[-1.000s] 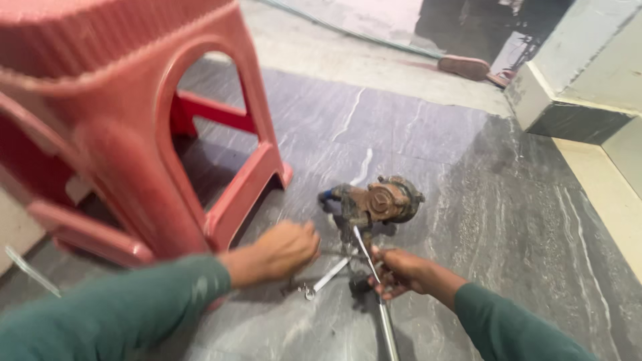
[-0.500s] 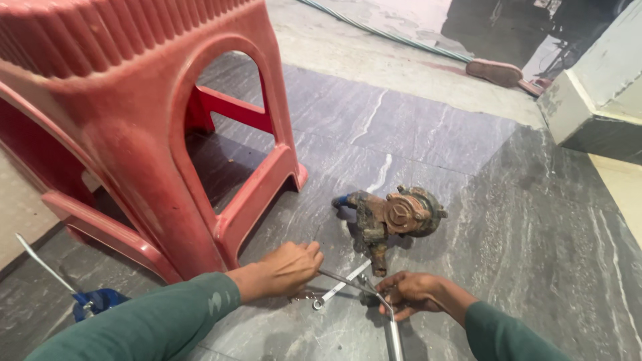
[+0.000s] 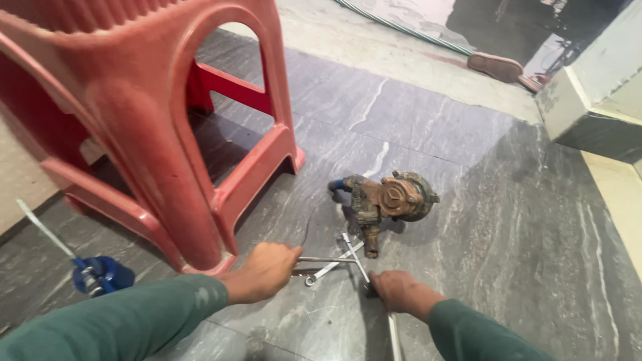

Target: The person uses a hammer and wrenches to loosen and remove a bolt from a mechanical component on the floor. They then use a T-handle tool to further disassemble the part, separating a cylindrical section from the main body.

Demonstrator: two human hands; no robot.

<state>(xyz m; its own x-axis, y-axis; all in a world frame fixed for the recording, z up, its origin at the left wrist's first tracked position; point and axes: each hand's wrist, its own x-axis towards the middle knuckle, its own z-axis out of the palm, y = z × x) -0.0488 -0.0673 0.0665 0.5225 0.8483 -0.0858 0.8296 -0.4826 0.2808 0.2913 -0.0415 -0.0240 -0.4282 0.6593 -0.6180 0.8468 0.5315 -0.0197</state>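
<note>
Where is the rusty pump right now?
The rusty pump sits on the grey floor right of the red stool, just beyond the wrenches.

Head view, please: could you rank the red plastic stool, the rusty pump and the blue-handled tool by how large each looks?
1. Red plastic stool, by far the largest, though it is partly cut off and near the camera.
2. Rusty pump.
3. Blue-handled tool, smallest; its thin metal shaft makes it look long but slight.
</note>
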